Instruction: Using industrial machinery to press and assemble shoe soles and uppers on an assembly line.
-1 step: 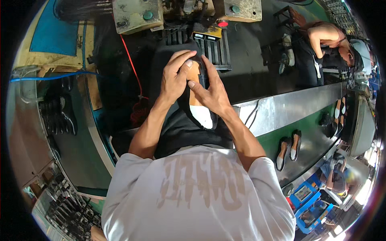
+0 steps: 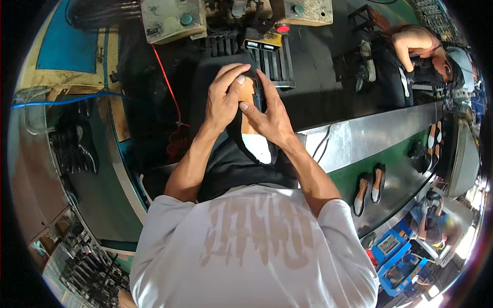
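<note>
A black shoe (image 2: pixel 255 149) is held over my lap, its tan and white underside or insole turned up toward me; I cannot tell which. My left hand (image 2: pixel 224 97) grips the upper left of its far end, thumb pressed on the tan part. From the right, my right hand (image 2: pixel 271 115) wraps the same shoe, thumb on the tan part and fingers along the black side. The white end points back toward me. Both palms hide part of the shoe's sides.
Ahead stands a machine with green and red buttons (image 2: pixel 283 29) over a slatted black grate (image 2: pixel 277 66). To the right, a green conveyor with a metal edge (image 2: pixel 359 138) carries several shoes (image 2: pixel 378 184). More black shoes (image 2: pixel 84 146) lie at left. A co-worker (image 2: pixel 418 49) sits far right.
My hands and the shoe hold the same pose. The whole view has shifted very slightly.
</note>
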A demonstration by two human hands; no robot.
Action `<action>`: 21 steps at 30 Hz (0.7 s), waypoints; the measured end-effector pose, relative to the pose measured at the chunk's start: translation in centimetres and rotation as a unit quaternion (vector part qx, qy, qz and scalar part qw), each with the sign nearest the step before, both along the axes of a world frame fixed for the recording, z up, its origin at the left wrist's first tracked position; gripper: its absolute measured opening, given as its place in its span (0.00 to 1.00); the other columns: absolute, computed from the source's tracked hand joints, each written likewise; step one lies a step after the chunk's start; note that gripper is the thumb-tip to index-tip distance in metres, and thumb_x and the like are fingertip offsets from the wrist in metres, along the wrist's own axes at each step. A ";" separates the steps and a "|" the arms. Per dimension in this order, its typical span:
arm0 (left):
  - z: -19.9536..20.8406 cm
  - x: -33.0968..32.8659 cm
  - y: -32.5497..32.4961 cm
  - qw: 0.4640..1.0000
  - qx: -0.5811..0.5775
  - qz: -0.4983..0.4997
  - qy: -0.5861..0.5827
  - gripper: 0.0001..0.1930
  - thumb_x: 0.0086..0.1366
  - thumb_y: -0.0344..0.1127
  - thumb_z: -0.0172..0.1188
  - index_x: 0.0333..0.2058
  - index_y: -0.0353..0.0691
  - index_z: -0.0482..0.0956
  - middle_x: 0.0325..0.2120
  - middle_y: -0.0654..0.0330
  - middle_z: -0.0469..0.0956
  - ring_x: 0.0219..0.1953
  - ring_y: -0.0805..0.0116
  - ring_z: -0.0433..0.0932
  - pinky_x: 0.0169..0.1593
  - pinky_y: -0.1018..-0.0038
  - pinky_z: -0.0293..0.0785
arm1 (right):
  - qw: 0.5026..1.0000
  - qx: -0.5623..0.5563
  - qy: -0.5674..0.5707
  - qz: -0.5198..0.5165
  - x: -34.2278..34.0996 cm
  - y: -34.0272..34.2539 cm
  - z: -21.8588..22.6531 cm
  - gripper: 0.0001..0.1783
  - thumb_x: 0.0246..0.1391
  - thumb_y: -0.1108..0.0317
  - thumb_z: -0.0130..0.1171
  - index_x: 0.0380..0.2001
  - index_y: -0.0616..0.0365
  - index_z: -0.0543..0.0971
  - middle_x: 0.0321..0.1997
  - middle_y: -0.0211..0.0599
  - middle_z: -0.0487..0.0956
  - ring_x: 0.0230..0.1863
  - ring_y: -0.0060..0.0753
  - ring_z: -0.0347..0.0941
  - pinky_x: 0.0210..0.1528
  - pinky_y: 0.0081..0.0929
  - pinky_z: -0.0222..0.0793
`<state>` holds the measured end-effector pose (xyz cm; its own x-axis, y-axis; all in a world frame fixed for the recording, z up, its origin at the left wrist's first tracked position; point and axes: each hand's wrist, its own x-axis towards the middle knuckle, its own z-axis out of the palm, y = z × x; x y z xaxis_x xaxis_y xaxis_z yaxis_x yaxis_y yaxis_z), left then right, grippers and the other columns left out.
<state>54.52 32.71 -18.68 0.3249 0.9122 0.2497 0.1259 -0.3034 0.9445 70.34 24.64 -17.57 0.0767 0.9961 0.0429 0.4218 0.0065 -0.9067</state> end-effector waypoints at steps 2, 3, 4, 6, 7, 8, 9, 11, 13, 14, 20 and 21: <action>-0.4 0.9 -0.4 1.000 0.000 0.007 -0.007 0.16 0.77 0.29 0.57 0.58 0.33 0.84 0.56 0.50 0.83 0.59 0.54 0.83 0.64 0.64 0.77 | 1.000 -0.010 0.006 -0.008 0.2 -0.2 -0.2 0.50 0.62 0.61 0.75 0.79 0.65 0.60 0.78 0.62 0.68 0.79 0.58 0.66 0.79 0.44 0.61; -0.6 1.3 -0.6 1.000 -0.003 0.014 -0.009 0.15 0.77 0.29 0.57 0.57 0.32 0.85 0.56 0.50 0.84 0.58 0.54 0.83 0.63 0.64 0.77 | 1.000 -0.018 0.014 -0.009 0.3 -0.4 -0.3 0.50 0.61 0.62 0.74 0.78 0.69 0.60 0.79 0.64 0.65 0.80 0.63 0.63 0.81 0.47 0.59; -0.8 1.6 -0.8 1.000 -0.004 0.023 -0.011 0.14 0.77 0.29 0.57 0.56 0.32 0.85 0.55 0.50 0.84 0.57 0.55 0.83 0.63 0.64 0.77 | 1.000 0.006 0.006 -0.013 0.4 -0.5 -0.9 0.50 0.61 0.62 0.75 0.78 0.68 0.61 0.79 0.65 0.66 0.80 0.63 0.63 0.80 0.47 0.60; -1.5 2.0 -1.0 1.000 -0.015 0.011 -0.011 0.16 0.78 0.30 0.57 0.59 0.34 0.84 0.57 0.52 0.83 0.60 0.57 0.82 0.65 0.64 0.76 | 1.000 0.001 0.009 -0.022 0.9 -0.8 -1.7 0.50 0.61 0.61 0.75 0.78 0.68 0.61 0.79 0.64 0.66 0.80 0.61 0.64 0.80 0.46 0.60; -1.8 2.1 -1.0 1.000 -0.027 0.003 -0.010 0.17 0.78 0.30 0.57 0.62 0.36 0.82 0.60 0.53 0.82 0.62 0.58 0.80 0.67 0.64 0.75 | 1.000 -0.004 0.013 -0.026 1.0 -0.8 -1.9 0.51 0.61 0.60 0.76 0.78 0.67 0.61 0.78 0.64 0.67 0.80 0.59 0.64 0.80 0.45 0.60; -2.4 2.2 -1.4 1.000 -0.027 0.003 -0.009 0.17 0.78 0.30 0.57 0.62 0.36 0.82 0.60 0.53 0.82 0.62 0.58 0.80 0.67 0.64 0.75 | 0.998 -0.019 0.054 -0.032 1.3 -1.0 -2.1 0.51 0.61 0.58 0.76 0.78 0.67 0.61 0.78 0.62 0.67 0.79 0.55 0.64 0.80 0.43 0.59; -3.0 2.3 -2.0 0.971 -0.172 -0.031 -0.165 0.20 0.82 0.36 0.53 0.68 0.39 0.77 0.65 0.54 0.78 0.66 0.59 0.77 0.70 0.65 0.71 | 0.994 -0.036 0.095 -0.038 1.8 -1.2 -2.4 0.52 0.61 0.57 0.76 0.79 0.67 0.60 0.79 0.61 0.67 0.79 0.51 0.65 0.80 0.41 0.59; -4.2 2.4 -2.3 0.895 -0.308 -0.065 -0.315 0.23 0.86 0.42 0.49 0.73 0.42 0.71 0.69 0.55 0.75 0.69 0.60 0.74 0.73 0.65 0.68 | 0.949 -0.120 0.289 -0.048 2.8 -1.3 -3.0 0.49 0.71 0.50 0.68 0.82 0.63 0.58 0.80 0.50 0.67 0.78 0.41 0.64 0.80 0.38 0.58; -4.9 2.2 -2.5 0.768 -0.455 -0.130 -0.431 0.30 0.88 0.51 0.43 0.80 0.47 0.58 0.74 0.56 0.68 0.73 0.60 0.69 0.77 0.65 0.64 | 0.877 -0.120 0.459 -0.071 3.3 -1.2 -3.5 0.42 0.78 0.51 0.59 0.82 0.62 0.58 0.79 0.47 0.69 0.78 0.39 0.64 0.80 0.35 0.57; -4.9 3.0 -3.3 0.820 -0.435 -0.094 -0.360 0.33 0.87 0.57 0.41 0.81 0.47 0.57 0.74 0.54 0.67 0.74 0.61 0.68 0.78 0.65 0.62 | 0.872 -0.140 0.461 -0.088 3.4 -1.1 -3.2 0.37 0.81 0.52 0.52 0.81 0.62 0.61 0.79 0.47 0.70 0.78 0.38 0.64 0.80 0.34 0.57; -4.4 4.7 -3.9 0.936 -0.309 0.000 -0.168 0.32 0.85 0.47 0.52 0.79 0.42 0.57 0.71 0.52 0.69 0.71 0.63 0.68 0.74 0.67 0.65 | 0.961 -0.133 0.231 -0.066 3.9 0.3 -3.6 0.38 0.79 0.50 0.55 0.80 0.61 0.63 0.78 0.53 0.71 0.79 0.41 0.65 0.78 0.36 0.61; -4.4 4.8 -3.7 0.935 -0.316 0.016 -0.160 0.32 0.84 0.47 0.54 0.78 0.41 0.59 0.69 0.51 0.70 0.70 0.62 0.70 0.73 0.66 0.67 | 0.969 -0.153 0.186 -0.059 4.0 0.7 -3.0 0.40 0.77 0.49 0.58 0.80 0.62 0.63 0.78 0.56 0.71 0.79 0.42 0.65 0.78 0.38 0.62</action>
